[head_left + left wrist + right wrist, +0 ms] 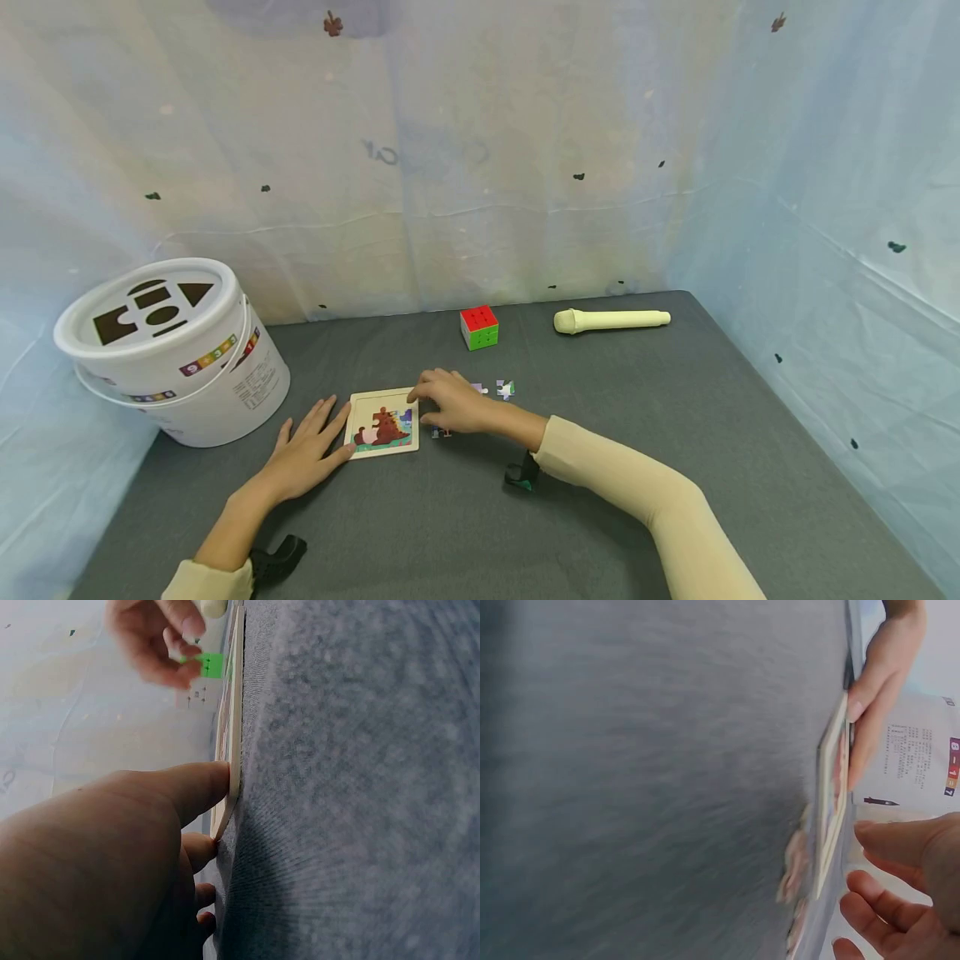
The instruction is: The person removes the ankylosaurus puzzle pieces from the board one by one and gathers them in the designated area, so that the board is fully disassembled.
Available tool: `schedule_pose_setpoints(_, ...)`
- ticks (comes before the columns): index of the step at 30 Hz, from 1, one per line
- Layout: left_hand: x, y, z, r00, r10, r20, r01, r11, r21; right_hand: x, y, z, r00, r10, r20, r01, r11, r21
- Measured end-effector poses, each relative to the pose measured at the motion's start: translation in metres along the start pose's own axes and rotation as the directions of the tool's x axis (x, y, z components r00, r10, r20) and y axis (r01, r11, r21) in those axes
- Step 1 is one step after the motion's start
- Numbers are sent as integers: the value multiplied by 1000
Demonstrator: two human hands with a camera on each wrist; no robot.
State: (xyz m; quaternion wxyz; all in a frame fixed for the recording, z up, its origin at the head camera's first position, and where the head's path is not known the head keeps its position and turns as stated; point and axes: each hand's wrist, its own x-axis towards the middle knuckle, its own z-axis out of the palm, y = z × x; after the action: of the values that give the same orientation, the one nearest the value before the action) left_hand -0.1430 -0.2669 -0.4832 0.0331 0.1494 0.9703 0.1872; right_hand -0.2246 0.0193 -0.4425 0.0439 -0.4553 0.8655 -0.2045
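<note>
A square wooden jigsaw board (365,408) lies flat on the grey table, showing a partly filled picture of a red-brown dinosaur. My left hand (303,458) steadies it from the left, with straight thumb and index finger touching its edge; the left thumb (202,787) presses the side in the left wrist view. Over the board's right edge is my right hand (459,402), raised off the cloth. Its fingers (885,900) hang loosely bent with nothing visible between them. Loose jigsaw pieces (506,389) lie behind the right hand, and a further piece (440,432) lies partly hidden beneath it.
A white lidded bucket (258,375) with shaped holes stands at the left. Toward the back sit a red and green puzzle cube (479,327) and a pale yellow microphone-shaped object (618,320). Pale sheeting (480,167) hangs behind and beside the table (750,467).
</note>
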Motion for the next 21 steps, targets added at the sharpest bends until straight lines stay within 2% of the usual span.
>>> schedule_pose_setpoints(7, 2, -7, 6, 1000, 9, 4, -9, 1000, -14, 36, -7, 7, 997, 16, 71, -24, 993, 112)
schedule_pose_setpoints(10, 1, -8, 8, 999, 27, -17, -27, 999, -20, 45, -9, 11, 995, 15, 101, -30, 988, 152)
schedule_pose_setpoints(16, -1, -6, 7, 996, 61, -66, -64, 997, -38, 55, -14, 20, 992, 2, 127, -18, 992, 124)
schedule_pose_setpoints(21, -1, -4, 4, 996, 55, -68, -58, 997, -46, 56, -16, 25, 991, 6, 134, -22, 993, 114)
